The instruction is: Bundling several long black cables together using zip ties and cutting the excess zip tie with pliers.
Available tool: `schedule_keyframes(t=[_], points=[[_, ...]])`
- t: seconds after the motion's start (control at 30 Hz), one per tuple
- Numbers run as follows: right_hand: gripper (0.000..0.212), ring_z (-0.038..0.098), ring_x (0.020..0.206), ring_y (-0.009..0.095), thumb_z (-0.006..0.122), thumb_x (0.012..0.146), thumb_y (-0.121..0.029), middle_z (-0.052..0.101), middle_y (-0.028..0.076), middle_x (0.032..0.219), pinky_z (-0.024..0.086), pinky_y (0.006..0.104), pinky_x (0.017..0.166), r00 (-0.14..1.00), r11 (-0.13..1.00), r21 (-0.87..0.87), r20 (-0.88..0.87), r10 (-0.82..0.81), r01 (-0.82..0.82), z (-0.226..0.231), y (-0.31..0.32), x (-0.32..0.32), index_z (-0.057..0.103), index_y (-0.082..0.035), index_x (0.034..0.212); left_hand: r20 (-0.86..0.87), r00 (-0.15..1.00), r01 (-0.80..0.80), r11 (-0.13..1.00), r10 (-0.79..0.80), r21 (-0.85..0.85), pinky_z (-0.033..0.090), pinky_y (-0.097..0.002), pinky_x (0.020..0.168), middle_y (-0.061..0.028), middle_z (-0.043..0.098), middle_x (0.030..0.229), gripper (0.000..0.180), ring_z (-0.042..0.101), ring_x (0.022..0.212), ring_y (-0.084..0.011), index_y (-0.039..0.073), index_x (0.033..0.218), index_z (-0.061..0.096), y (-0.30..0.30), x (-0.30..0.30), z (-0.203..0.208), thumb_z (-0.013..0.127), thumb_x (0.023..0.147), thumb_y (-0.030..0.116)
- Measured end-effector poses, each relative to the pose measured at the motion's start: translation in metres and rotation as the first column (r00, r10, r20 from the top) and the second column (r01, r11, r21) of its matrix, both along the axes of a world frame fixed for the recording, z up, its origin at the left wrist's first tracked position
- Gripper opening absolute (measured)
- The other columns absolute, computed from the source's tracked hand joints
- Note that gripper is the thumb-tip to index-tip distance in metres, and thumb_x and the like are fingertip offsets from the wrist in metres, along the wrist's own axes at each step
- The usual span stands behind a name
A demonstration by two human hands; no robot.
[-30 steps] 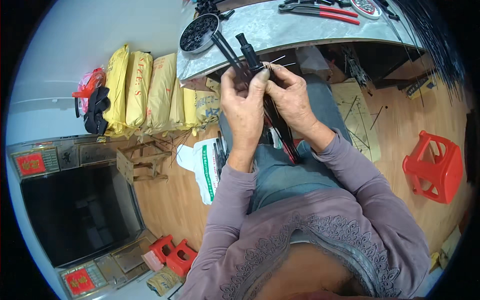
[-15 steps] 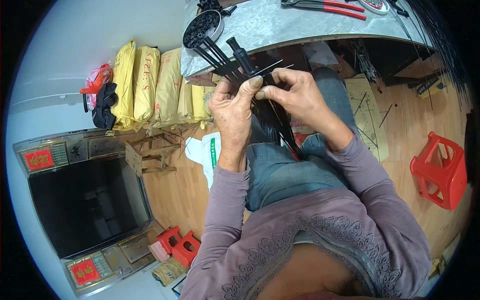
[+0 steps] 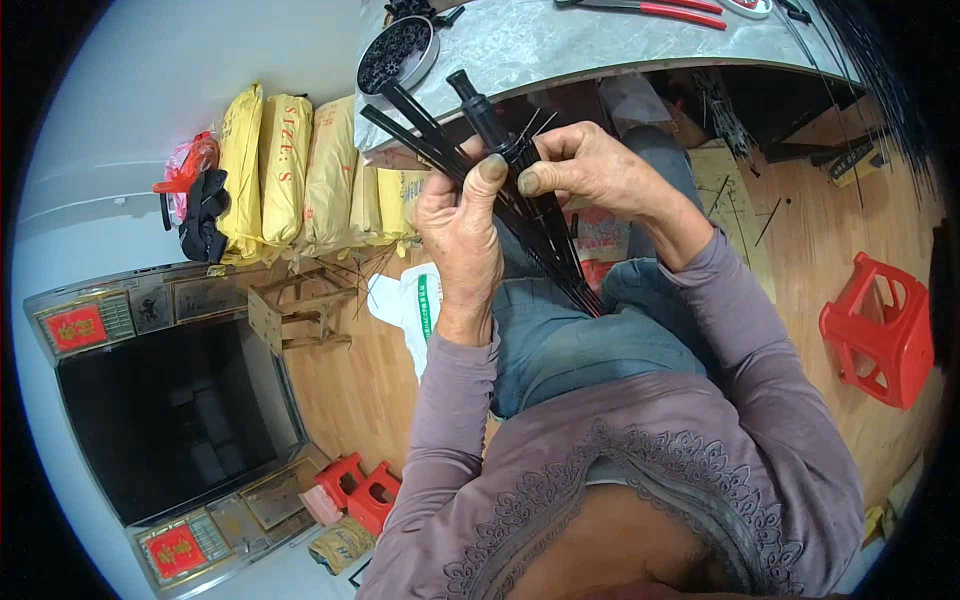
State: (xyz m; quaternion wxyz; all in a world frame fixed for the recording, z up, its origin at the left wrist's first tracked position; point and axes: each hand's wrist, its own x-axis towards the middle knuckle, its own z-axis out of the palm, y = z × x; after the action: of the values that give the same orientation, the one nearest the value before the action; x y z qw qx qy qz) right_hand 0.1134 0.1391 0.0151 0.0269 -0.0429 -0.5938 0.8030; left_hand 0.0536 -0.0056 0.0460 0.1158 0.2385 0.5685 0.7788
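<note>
My hands work close together in front of the table's edge, over my knees. My left hand (image 3: pixel 458 235) pinches what looks like a folded umbrella frame (image 3: pixel 550 245), thumb on top beside its collar. The frame's thin black ribs run down to my lap, and several thicker black ends fan out past my left fingers toward the table. A stepped black plastic cylinder (image 3: pixel 482 115) sticks up between my hands. My right hand (image 3: pixel 605 175) is closed at the collar's right side, thumb against forefinger. Thin wire-like ends stand up by its fingertips; what exactly it pinches is partly hidden.
On the marbled table (image 3: pixel 520 45) are a round dish (image 3: pixel 428 62) of small black parts and red-handled pliers (image 3: pixel 670 12). Black rods (image 3: pixel 885 90) hang off its right end. Yellow sacks (image 3: pixel 285 175) stand left; a red stool (image 3: pixel 875 330) stands right.
The frame and both hands have shifted slightly, with the cylinder tipping a little left. My right hand has moved slightly, and its thumb and forefinger now sit at the collar's right side.
</note>
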Motion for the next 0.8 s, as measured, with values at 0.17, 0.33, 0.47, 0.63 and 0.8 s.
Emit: schedule_keyframes(t=[0.17,0.33,0.47,0.63,0.8], points=[[0.034,0.042,0.051,0.005,0.079,0.075,-0.031,0.044,-0.007,0.057,0.036,0.0212,0.045,0.999,0.997,-0.065,-0.010,0.032,-0.032,-0.003,0.001,-0.003,0.055,-0.010,0.062,-0.042,0.999,0.006,1.000,-0.005,0.010,0.051,-0.0245,0.079,-0.0066,0.067,0.096,0.021,0.062,0.085,-0.0109,-0.002,0.105,0.064,-0.001,0.002,0.001,0.068,0.085,0.005],[0.031,0.042,0.052,0.003,0.077,0.078,-0.027,0.048,-0.007,0.060,0.033,0.0190,0.045,0.998,0.996,-0.071,0.025,0.057,-0.055,-0.005,-0.001,-0.004,0.054,-0.010,0.066,-0.050,0.998,-0.038,0.999,0.036,-0.035,0.050,-0.0233,0.077,-0.0064,0.066,0.096,0.022,0.061,0.084,-0.0104,-0.003,0.106,0.064,-0.004,0.003,0.002,0.068,0.086,0.007],[0.037,0.042,0.051,0.003,0.077,0.078,-0.025,0.046,-0.006,0.058,0.033,0.0205,0.044,0.989,0.985,0.127,0.068,-0.130,0.121,0.011,-0.014,0.001,0.047,-0.011,0.063,-0.097,0.991,-0.101,0.983,0.087,-0.152,0.049,-0.0218,0.075,-0.0052,0.065,0.095,0.024,0.060,0.083,-0.0091,-0.003,0.107,0.063,-0.002,0.004,0.007,0.069,0.086,0.009],[0.040,0.039,0.047,0.005,0.080,0.075,-0.027,0.041,-0.004,0.053,0.031,0.0244,0.041,0.991,0.986,0.114,0.040,-0.127,0.122,0.010,-0.015,0.002,0.048,-0.008,0.059,-0.122,0.989,-0.107,0.970,0.082,-0.216,0.049,-0.0220,0.072,-0.0047,0.065,0.093,0.028,0.059,0.081,-0.0088,-0.004,0.108,0.062,-0.003,0.004,0.009,0.070,0.085,0.009],[0.037,0.043,0.051,0.003,0.077,0.078,-0.025,0.046,-0.007,0.056,0.034,0.0191,0.045,0.998,0.995,-0.082,0.019,0.055,-0.053,-0.003,-0.008,-0.007,0.047,-0.012,0.062,-0.032,0.999,0.004,0.996,-0.007,-0.087,0.048,-0.0238,0.078,-0.0056,0.065,0.095,0.027,0.060,0.085,-0.0115,-0.003,0.108,0.060,-0.005,0.005,0.011,0.069,0.086,0.011]])
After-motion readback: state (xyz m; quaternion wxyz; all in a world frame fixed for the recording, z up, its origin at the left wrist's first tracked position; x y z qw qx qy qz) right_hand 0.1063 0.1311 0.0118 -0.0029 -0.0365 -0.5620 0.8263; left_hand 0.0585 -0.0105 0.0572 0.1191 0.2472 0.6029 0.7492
